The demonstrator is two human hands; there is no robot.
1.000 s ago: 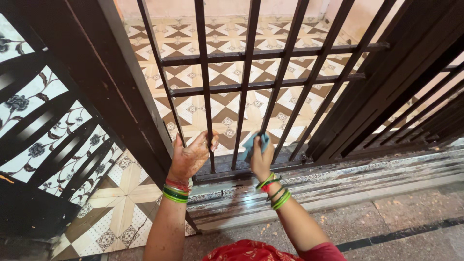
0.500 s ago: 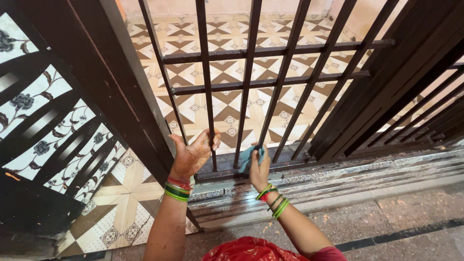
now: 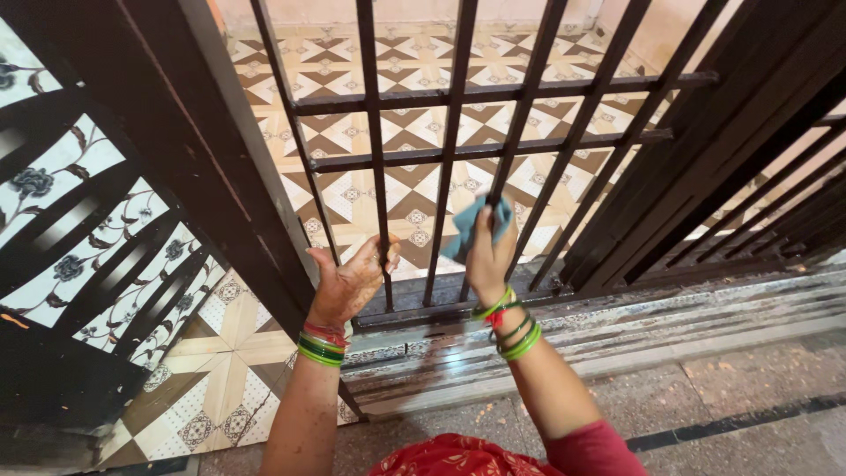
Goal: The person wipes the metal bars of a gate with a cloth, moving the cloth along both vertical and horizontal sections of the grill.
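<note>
From the head camera, the left hand (image 3: pixel 348 284) is gripping one vertical bar of the dark metal grille gate (image 3: pixel 454 154), fingers curled tight around it low down. The right hand (image 3: pixel 487 254) is pressing a blue cloth (image 3: pixel 476 222) against the next bar but one, fingers bunched closed on the fabric. That cloth is looking soft, light and floppy, best gathered in the palm so it is wrapping round the bar; the bars themselves are looking stiff, narrow and close-set, crowding the knuckles. Two horizontal rails (image 3: pixel 480 152) are crossing higher up. Below, a grimy sliding track (image 3: pixel 617 322) is running along the stone floor (image 3: pixel 749 397); patterned tiles (image 3: pixel 414 62) are showing beyond.
</note>
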